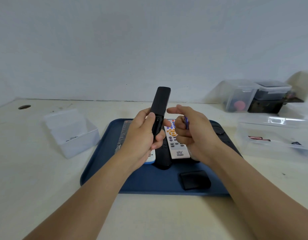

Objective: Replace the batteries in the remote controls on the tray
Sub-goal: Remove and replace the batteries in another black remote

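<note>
- I see the blue tray (101, 163) at centre, keeping spare remotes together
- My left hand (142, 137) grips the black remote (160, 108), compartment up for loading
- At 3 o'clock, my right hand (193, 129) curls round a purple battery (185, 122)

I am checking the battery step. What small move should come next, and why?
Probably bring the right hand with its purple battery to the open compartment of the black remote, which the left hand holds up; its cover already lies on the tray.
</note>
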{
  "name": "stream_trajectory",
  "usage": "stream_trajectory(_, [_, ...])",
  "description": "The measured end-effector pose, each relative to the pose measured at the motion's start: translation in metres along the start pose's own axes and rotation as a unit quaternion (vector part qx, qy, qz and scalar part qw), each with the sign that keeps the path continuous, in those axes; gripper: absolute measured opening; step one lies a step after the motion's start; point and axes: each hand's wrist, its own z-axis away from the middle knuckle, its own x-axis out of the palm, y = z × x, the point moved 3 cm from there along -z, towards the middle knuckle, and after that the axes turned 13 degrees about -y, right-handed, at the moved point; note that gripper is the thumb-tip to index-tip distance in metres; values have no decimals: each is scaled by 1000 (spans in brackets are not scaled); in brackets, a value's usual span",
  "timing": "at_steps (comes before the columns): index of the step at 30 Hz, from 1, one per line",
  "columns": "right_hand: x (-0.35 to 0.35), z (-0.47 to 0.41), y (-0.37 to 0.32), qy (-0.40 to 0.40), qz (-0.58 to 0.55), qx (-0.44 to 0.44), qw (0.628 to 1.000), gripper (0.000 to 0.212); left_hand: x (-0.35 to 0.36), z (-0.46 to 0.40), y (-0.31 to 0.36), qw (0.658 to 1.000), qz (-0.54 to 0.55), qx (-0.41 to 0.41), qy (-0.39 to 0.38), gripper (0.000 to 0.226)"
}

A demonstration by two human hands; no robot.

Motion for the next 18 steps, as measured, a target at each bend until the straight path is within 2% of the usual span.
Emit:
stream_trajectory(3, [0, -2, 0, -19, -82, 29, 996, 40, 3, -1, -1, 1000, 27, 3, -11, 22])
stream_trajectory(8, [-4, -2, -3, -56, -40, -23, 997, 25, 1, -5, -3, 997, 67, 8, -41, 24])
stream_trajectory(12, [-11, 1, -10, -46, 84, -75, 993, 9, 1, -6, -3, 995, 77, 17, -67, 37])
stream_trajectory(16, [-8, 6, -14, 14, 253, -144, 957, 14, 0, -7, -5, 997, 41, 28, -64, 39])
stream_trajectory(18, [-2, 8, -13, 6, 248, -171, 954, 12, 0, -7, -6, 997, 38, 27, -60, 36])
